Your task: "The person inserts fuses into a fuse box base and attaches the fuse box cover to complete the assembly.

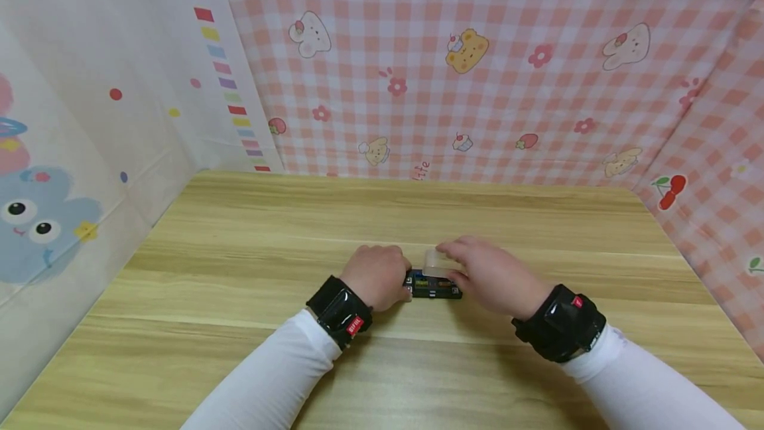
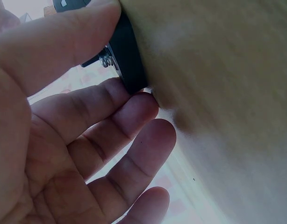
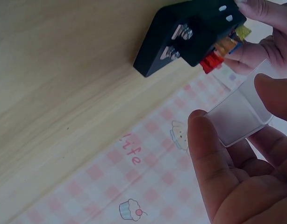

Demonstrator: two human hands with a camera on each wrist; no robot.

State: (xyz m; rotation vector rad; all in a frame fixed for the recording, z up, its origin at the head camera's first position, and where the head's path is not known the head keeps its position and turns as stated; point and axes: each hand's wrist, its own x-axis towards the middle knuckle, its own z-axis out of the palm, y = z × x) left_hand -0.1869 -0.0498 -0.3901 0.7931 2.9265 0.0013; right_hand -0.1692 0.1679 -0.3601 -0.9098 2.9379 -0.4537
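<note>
left hand [image 1: 377,276] is gripping black fuse box [image 1: 434,286] on wooden table [image 1: 239,271] | right hand [image 1: 489,275] is pinching clear plastic cover [image 3: 239,119] just above the box

Fuse block [image 1: 434,286]: small black box, flat on the wooden table near its middle, long side across the view; coloured blade fuses (red, orange, yellow, blue) [image 3: 223,49] stand in a row in its top; two screw terminals show at one end.
Clear cover [image 3: 239,116]: translucent plastic cap, off the block, raised just above its right part, open side tilted.
</note>
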